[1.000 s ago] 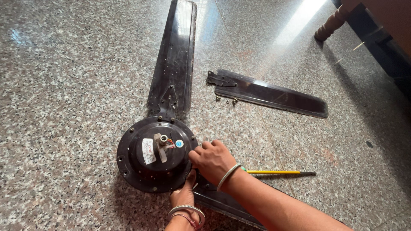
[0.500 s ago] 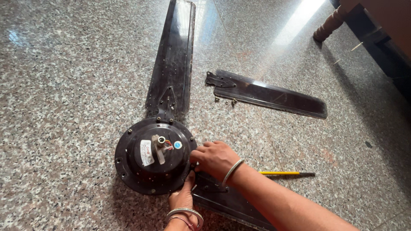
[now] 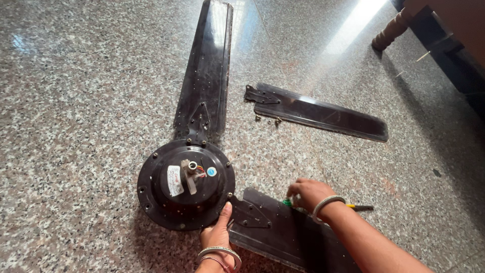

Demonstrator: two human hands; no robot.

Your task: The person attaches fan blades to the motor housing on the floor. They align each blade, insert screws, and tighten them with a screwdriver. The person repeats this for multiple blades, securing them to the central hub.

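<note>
A ceiling fan lies taken partly apart on the speckled stone floor (image 3: 86, 91). Its round black motor housing (image 3: 186, 185) sits face up, with a short shaft and a few coloured wires at the centre. One long dark blade (image 3: 206, 71) is bolted to the top of the housing and points away from the person. A second blade (image 3: 283, 232) meets the housing at its lower right edge and runs off toward the bottom of the view.

The left hand (image 3: 218, 233) comes up from below, thumb pressed against the rim of the housing right where that second blade's bracket joins; the fingers are curled under and I cannot tell whether they grip anything. The right hand (image 3: 309, 194) is over the far edge of the same blade, well to the right of the housing, fingers bent down onto the green handle end of a screwdriver (image 3: 353, 207), whose yellow shaft and dark tip stick out past the wrist onto the floor. Whether the fingers have closed around it is not clear.

A third blade (image 3: 318, 112) lies loose farther off, with a few small screws (image 3: 268, 120) just beside its bracket end. A turned wooden furniture leg (image 3: 391, 28) stands at the upper right
</note>
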